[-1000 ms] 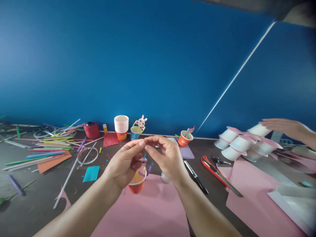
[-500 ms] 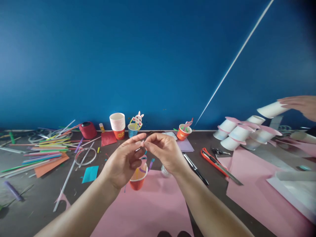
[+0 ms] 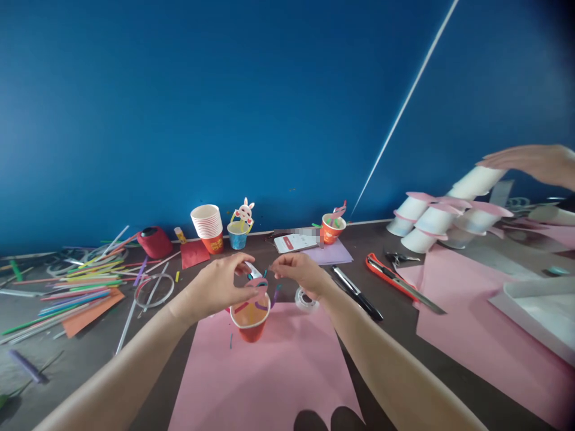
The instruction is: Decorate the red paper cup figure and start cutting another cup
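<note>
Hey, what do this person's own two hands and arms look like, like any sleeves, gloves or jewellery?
The left hand and right hand are both ungloved. Both forearms are bare as far as the view goes, with no sleeve showing. No watch, bracelet or ring can be seen, though some fingers are partly hidden.

The blue wall (image 3: 224,108) darkens rightward; edges blur.

A blue wall (image 3: 224,108) is filling the background, a white line (image 3: 403,114) slanting down it toward a dark tabletop (image 3: 83,353). The wall's left side is looking paler, its upper right corner lying dim.
</note>
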Demonstrator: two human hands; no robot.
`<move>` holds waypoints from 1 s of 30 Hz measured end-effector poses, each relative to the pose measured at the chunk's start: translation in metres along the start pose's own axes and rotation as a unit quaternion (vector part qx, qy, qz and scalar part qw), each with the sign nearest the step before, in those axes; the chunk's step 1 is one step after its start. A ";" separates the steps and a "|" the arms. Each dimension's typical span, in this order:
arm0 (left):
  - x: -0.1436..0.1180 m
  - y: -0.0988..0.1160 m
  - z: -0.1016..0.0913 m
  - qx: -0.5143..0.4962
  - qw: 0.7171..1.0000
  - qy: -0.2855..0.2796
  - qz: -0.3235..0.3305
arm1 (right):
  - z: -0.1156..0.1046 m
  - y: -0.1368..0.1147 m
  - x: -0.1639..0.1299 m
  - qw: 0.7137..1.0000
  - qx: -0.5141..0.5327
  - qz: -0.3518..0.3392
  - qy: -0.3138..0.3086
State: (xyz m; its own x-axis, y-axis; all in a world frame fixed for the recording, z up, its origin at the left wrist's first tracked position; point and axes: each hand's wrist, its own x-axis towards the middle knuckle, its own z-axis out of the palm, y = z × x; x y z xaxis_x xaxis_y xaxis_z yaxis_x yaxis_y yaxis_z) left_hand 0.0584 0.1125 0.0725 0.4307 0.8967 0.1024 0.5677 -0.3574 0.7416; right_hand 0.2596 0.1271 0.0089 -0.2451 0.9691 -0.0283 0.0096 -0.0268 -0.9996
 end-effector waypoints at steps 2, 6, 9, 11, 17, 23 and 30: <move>0.001 -0.001 0.003 0.028 0.999 -0.021 0.003 | 0.002 0.005 -0.001 1.000 0.013 0.012 -0.016; 0.003 -0.002 0.007 0.063 0.998 -0.027 0.014 | 0.005 0.008 -0.002 0.999 0.023 0.014 -0.046; 0.004 -0.002 0.009 0.056 0.998 -0.031 0.017 | 0.007 0.009 -0.001 0.998 0.015 0.006 -0.064; 0.004 -0.001 0.011 0.038 0.999 -0.026 0.017 | 0.007 0.010 0.000 0.998 0.009 0.004 -0.068; 0.004 -0.005 0.015 -0.012 0.999 -0.025 0.016 | 0.010 0.008 0.000 0.996 0.020 0.009 -0.090; 0.005 -0.008 0.017 0.026 0.999 -0.025 0.026 | 0.010 0.008 0.000 0.993 0.036 0.021 -0.111; 0.006 -0.009 0.017 0.029 0.999 -0.032 0.019 | 0.009 0.011 0.000 0.990 0.051 0.009 -0.128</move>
State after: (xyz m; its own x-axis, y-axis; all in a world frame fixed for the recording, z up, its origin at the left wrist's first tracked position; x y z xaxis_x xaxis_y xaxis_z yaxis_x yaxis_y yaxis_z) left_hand 0.0682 0.1165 0.0550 0.4957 0.8643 0.0854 0.5897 -0.4072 0.6974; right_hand 0.2509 0.1247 -0.0016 -0.4845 0.8742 -0.0331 -0.0791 -0.0814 -0.9935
